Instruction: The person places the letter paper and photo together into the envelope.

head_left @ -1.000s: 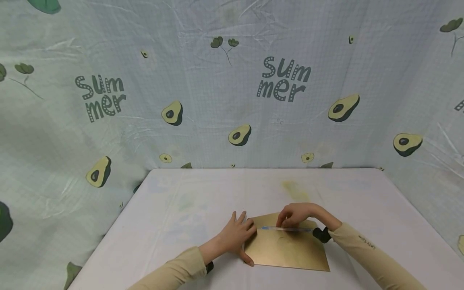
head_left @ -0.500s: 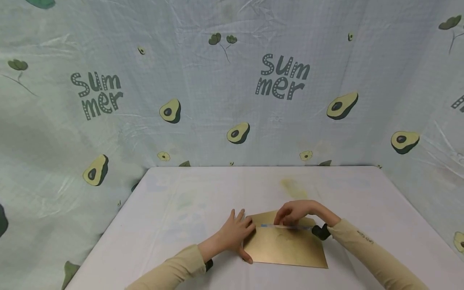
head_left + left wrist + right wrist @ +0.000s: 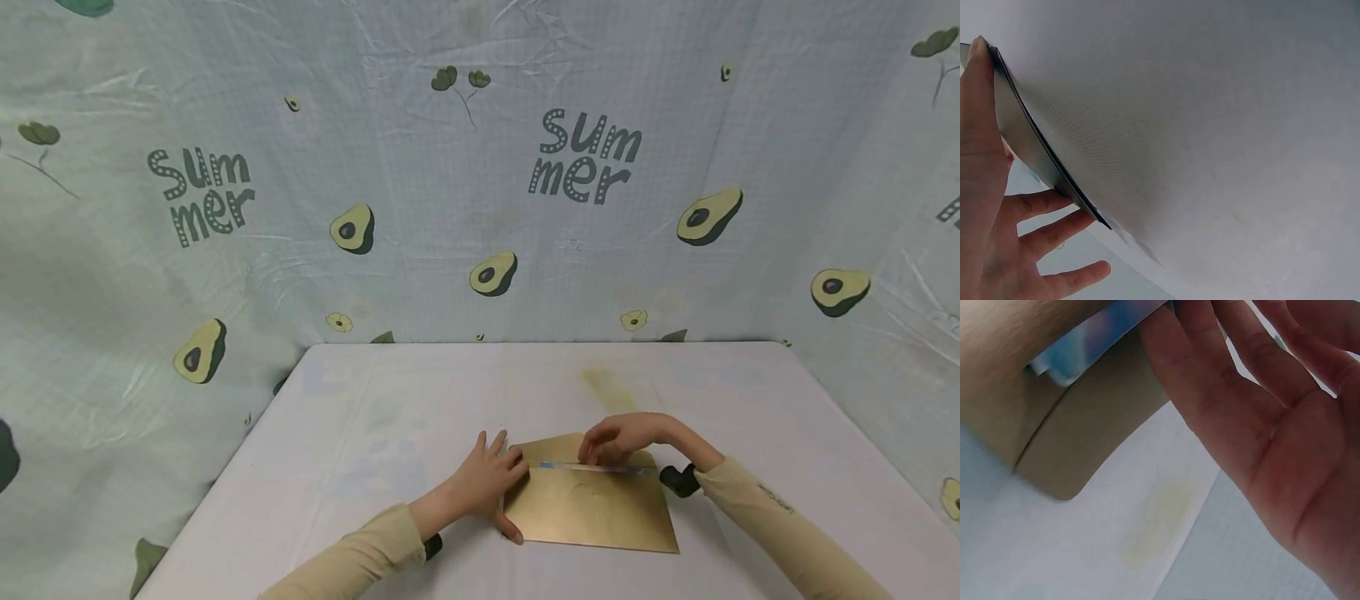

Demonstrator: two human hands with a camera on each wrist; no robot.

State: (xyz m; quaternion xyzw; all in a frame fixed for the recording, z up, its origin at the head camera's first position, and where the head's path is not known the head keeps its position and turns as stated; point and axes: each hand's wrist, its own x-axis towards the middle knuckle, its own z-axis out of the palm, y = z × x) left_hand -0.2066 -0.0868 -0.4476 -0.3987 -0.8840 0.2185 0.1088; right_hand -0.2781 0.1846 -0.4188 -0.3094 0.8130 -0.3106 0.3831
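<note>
A gold envelope (image 3: 596,512) lies on the table, its flap (image 3: 547,450) open toward the far side. Along its mouth shows the edge of a blue-printed card (image 3: 555,466); the rest of the card is hidden inside. My left hand (image 3: 486,479) rests on the envelope's left side, fingers spread and thumb at the near left corner. In the left wrist view, thumb and fingertips touch that side's edge (image 3: 1041,140). My right hand (image 3: 618,437) reaches down over the flap, fingertips on the card's upper edge. In the right wrist view those fingers look mostly straight (image 3: 1179,369).
A white-covered table (image 3: 390,433) surrounds the envelope, with a faint yellowish patch (image 3: 609,387) beyond it. Behind hangs a pale cloth backdrop (image 3: 420,200) printed with avocados and lettering. Dark wrist-worn devices sit at both cuffs.
My right hand and forearm have shifted slightly to the right along the card's edge. The left hand and the envelope stay in place, while the head view has tilted a little.
</note>
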